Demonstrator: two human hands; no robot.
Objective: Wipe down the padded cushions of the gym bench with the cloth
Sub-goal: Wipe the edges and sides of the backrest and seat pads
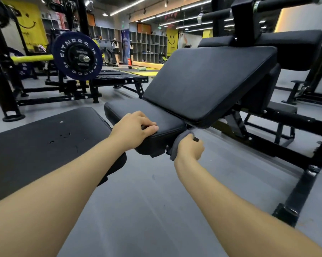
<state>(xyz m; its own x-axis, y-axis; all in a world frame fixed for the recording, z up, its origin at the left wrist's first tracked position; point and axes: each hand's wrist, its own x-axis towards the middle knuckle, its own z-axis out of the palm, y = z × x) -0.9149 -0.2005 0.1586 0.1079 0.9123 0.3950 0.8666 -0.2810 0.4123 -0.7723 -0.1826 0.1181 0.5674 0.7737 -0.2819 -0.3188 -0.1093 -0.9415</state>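
Head view: left hand (pixel 136 127) rests on the near end of the small seat cushion (pixel 147 115) of the gym bench, fingers (pixel 150 127) curled over the cushion's top edge, thumb alongside, gripping the pad. Right hand (pixel 189 148) is lower, just beside the seat cushion's right corner, below the gap where the seat meets the backrest cushion (pixel 208 84). Its fingers are closed round a grey cloth (pixel 180 140), bunched in the fist; the cloth's top touches the underside edge of the seat corner, and a fold hangs below the wrist. The backrest cushion is tilted up and away, black, lower edge just behind the seat. Black bench frame (pixel 304 156) runs down the right to the grey floor (pixel 147 201). Another flat black pad (pixel 45 141) lies at left, with small wet-looking marks on top. Behind at left, a barbell with a dark blue weight plate (pixel 76 54) on a rack. Lockers and yellow smiley banners far back.
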